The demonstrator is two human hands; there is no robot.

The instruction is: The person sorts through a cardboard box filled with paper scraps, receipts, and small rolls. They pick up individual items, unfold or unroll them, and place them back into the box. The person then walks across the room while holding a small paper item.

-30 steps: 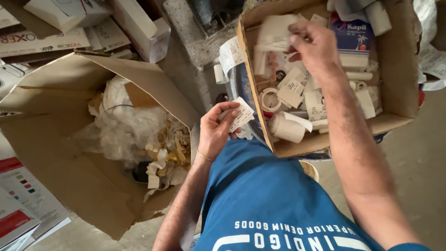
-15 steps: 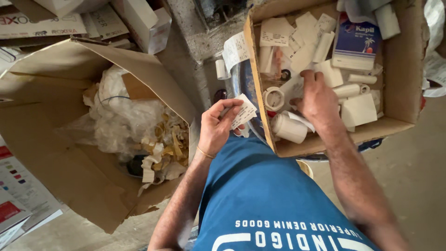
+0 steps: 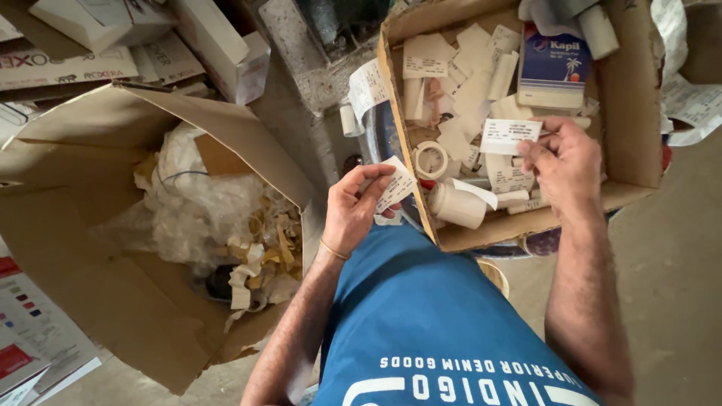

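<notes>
My left hand holds a small white printed label between thumb and fingers, just left of a cardboard box. My right hand is inside that box, pinching another white printed label by its right end. The box is filled with several white paper slips, small paper rolls, a tape ring, a white plastic bottle lying on its side and a blue and white carton. My blue shirt fills the bottom of the view.
A large open cardboard box on the left holds crumpled clear plastic and yellowish paper strips. Flat white cartons lie at the top left. Printed sheets lie at the bottom left. Grey concrete floor lies to the right.
My right hand drew back from the far side of the box toward me and now holds a white label. My left hand stayed put with its label.
</notes>
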